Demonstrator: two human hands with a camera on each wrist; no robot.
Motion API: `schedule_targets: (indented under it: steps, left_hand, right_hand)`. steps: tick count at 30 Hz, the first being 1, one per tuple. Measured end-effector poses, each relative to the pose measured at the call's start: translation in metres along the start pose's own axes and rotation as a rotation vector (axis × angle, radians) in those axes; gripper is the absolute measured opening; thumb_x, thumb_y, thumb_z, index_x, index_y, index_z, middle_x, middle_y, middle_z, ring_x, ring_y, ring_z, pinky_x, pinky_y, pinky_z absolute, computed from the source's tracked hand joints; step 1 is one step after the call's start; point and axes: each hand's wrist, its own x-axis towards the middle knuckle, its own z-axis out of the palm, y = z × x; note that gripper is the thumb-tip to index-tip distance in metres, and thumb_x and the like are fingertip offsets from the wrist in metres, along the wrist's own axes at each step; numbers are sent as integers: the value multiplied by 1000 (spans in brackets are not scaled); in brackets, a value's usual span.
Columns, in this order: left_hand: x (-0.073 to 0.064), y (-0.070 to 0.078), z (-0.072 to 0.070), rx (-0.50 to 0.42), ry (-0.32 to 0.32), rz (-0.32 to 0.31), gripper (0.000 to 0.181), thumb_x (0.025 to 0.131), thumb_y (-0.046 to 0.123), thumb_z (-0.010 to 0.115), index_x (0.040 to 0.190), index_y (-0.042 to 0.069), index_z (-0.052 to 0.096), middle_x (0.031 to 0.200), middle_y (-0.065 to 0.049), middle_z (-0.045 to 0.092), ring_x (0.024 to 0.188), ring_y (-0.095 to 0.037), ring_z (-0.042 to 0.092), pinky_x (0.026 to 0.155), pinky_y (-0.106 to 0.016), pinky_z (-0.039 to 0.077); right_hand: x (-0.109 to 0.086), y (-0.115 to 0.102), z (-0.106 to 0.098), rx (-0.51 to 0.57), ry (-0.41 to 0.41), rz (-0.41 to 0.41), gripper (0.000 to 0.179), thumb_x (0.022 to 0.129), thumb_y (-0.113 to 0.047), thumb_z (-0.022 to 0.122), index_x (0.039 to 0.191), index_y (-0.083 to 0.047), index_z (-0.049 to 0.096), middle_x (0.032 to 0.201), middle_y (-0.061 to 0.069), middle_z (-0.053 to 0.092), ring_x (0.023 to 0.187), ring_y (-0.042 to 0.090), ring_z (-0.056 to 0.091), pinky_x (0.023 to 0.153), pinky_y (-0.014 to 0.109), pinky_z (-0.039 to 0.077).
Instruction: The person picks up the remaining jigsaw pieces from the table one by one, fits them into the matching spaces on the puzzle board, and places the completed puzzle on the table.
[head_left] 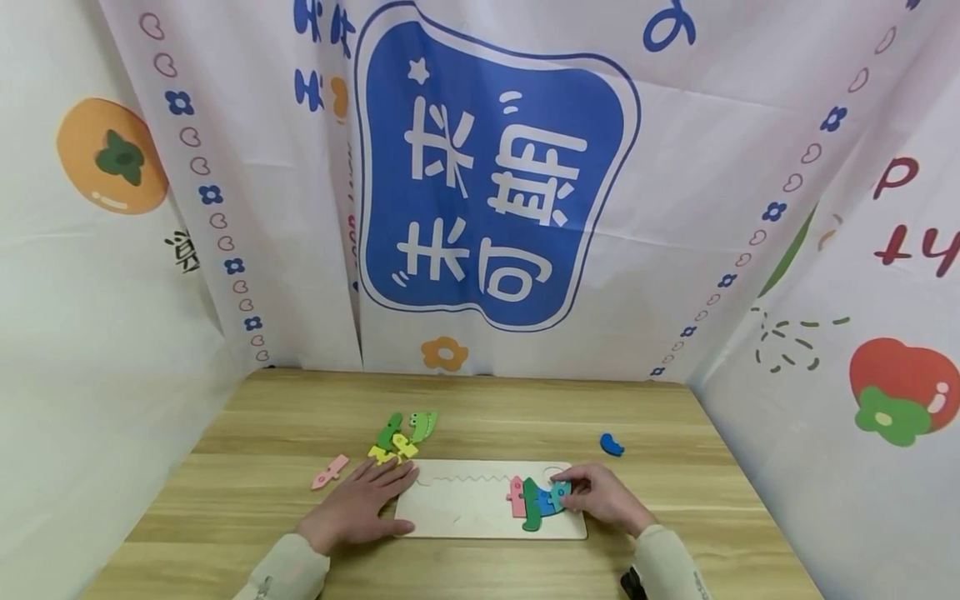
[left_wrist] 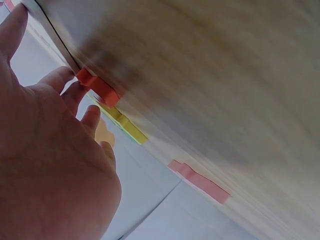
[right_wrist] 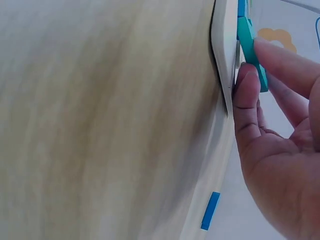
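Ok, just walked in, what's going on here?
A person's right hand pinches a teal puzzle piece at the right end of a pale board; the left hand touches the board's left end. Pink, dark green and blue pieces sit together on the board's right part. More pieces lie off it: green and yellow and pink leftward, another blue rightward.

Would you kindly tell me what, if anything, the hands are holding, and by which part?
The right hand pinches the teal puzzle piece near its outer end; the left hand holds nothing.
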Motion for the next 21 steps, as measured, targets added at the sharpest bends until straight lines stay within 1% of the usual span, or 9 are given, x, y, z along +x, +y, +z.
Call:
schedule_targets:
  steps: [8, 15, 21]
  left_hand:
    - [0, 2, -1, -18, -6, -10, 85, 93, 65, 63, 159, 15, 42, 166, -11, 38, 154, -39, 32, 127, -63, 18]
    - [-1, 2, 0, 0, 0, 3, 85, 94, 65, 62, 159, 14, 42, 166, -9, 39, 154, -40, 32, 126, -63, 19]
    - [-1, 3, 0, 5, 6, 3, 85, 94, 65, 62, 159, 14, 42, 166, -9, 40, 153, -40, 33, 126, -63, 20]
  right_hand:
    - [0, -4, 2, -76, 35, -15, 33, 91, -12, 80, 123, -6, 76, 95, 6, 61, 81, 18, 53, 65, 23, 46]
    - [0, -7, 6, -155, 67, -5, 33, 88, -12, 82, 120, -7, 78, 91, 5, 57, 83, 19, 49, 66, 23, 42]
    - [-2, -11, 8, -208, 79, -20, 34, 86, -11, 84, 120, -6, 78, 92, 5, 57, 84, 19, 48, 66, 24, 40]
